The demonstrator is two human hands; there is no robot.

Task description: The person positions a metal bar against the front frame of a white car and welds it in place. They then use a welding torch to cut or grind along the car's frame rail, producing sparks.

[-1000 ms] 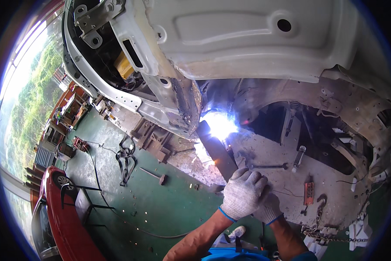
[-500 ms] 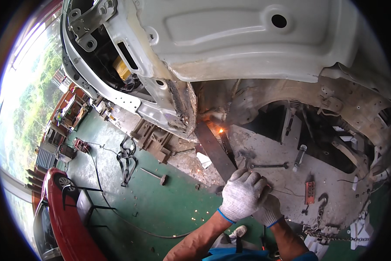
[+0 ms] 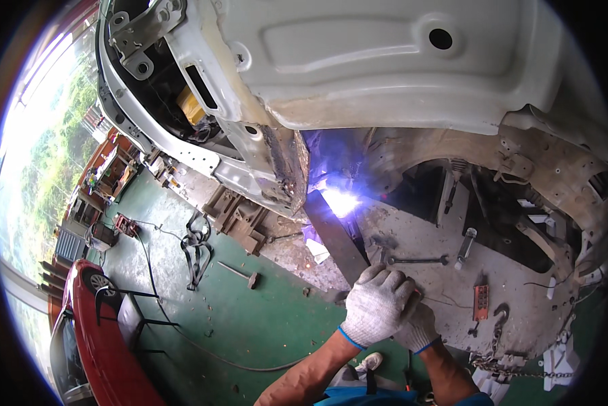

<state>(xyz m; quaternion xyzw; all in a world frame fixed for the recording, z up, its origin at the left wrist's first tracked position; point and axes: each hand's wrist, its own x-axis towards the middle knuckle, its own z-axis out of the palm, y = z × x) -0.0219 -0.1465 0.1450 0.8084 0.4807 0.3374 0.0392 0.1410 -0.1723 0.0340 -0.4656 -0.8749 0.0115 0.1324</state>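
At the grip, whitish gloves (image 3: pixel 377 308) are showing blue cuffs (image 3: pixel 352 339). Beyond, the flat bar (image 3: pixel 336 238) is looking brown.

White knit gloves (image 3: pixel 370 319) edged blue cover each grip (image 3: pixel 378 304), with blue clothing (image 3: pixel 361 400) below.

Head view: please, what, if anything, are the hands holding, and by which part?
The left hand seemingly holds the dark bar by its near end; what the right hand holds is hidden.

The left hand (image 3: pixel 378 306) hides one end of the dark strip (image 3: pixel 336 238) and part of the right hand (image 3: pixel 420 329).
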